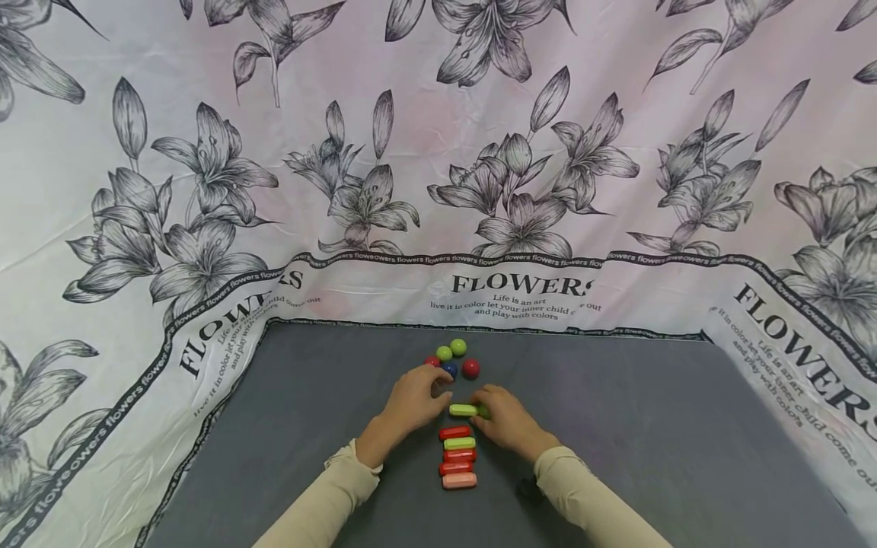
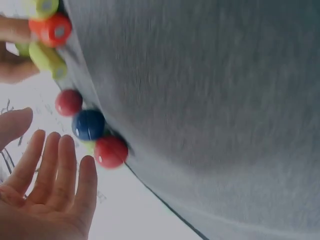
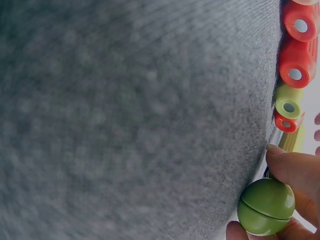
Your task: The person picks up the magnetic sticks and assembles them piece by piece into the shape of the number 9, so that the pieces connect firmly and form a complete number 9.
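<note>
Green ball (image 3: 266, 206) pinched between thumb and fingers of my right hand (image 1: 505, 417), at the right end of a yellow-green rod (image 1: 462, 409) — joined or merely abutting, cannot tell. Left hand (image 1: 413, 397) loose, holding nothing, just near-left of blue ball (image 2: 88, 125). Green ball looks glossy, hard, probably light and slick; best held across its sides. Rod likely stiff plastic — grasp mid-length. Rod row (image 1: 459, 456) lies nearer.

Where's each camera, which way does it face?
Head: on the head, looking forward and down at the table; left hand, right hand, sleeves show.
Left wrist: on that wrist, toward table and blue ball; left hand, right fingers show.
Right wrist: on that wrist, toward table and green ball; mostly right hand.
Head and left wrist share the blue ball.
</note>
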`<act>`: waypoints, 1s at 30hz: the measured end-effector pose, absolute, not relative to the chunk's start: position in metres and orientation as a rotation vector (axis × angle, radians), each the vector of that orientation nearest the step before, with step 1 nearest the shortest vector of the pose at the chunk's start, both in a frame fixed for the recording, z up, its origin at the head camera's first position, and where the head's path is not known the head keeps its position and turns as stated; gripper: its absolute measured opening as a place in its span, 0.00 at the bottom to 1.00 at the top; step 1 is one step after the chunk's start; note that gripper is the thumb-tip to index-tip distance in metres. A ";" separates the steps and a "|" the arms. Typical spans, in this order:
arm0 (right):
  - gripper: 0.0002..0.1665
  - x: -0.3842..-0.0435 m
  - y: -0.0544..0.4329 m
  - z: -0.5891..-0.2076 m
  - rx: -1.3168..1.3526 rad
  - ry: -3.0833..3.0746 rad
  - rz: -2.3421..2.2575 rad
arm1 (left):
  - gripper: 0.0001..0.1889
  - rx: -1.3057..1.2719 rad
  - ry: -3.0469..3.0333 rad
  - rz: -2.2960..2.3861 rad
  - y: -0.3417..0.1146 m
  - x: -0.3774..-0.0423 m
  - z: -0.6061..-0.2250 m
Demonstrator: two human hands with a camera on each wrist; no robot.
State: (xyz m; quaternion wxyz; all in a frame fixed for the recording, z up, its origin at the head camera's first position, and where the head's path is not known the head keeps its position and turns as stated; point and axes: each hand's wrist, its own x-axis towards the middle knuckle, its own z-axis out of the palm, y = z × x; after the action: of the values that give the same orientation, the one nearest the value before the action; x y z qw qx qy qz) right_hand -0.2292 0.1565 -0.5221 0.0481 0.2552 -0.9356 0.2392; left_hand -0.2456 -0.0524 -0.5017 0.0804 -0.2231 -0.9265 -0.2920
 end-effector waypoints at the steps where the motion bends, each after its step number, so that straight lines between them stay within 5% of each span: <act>1: 0.13 -0.229 0.157 -0.522 0.777 -2.853 0.732 | 0.12 -0.656 -2.755 -0.885 -0.054 -0.248 -0.499; 13: 0.11 -0.230 0.159 -0.523 0.772 -2.861 0.711 | 0.13 -0.370 -2.723 -0.935 -0.060 -0.278 -0.497; 30: 0.11 -0.226 0.156 -0.518 0.772 -2.883 0.712 | 0.25 -0.424 -2.837 -0.944 -0.061 -0.284 -0.509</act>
State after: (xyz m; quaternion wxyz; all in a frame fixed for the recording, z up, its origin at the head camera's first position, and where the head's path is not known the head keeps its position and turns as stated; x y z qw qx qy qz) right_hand -0.2261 0.1564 -0.5179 0.0367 0.2515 -0.9390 0.2318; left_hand -0.2837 -0.0612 -0.5090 0.0607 -0.1400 -0.9378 -0.3119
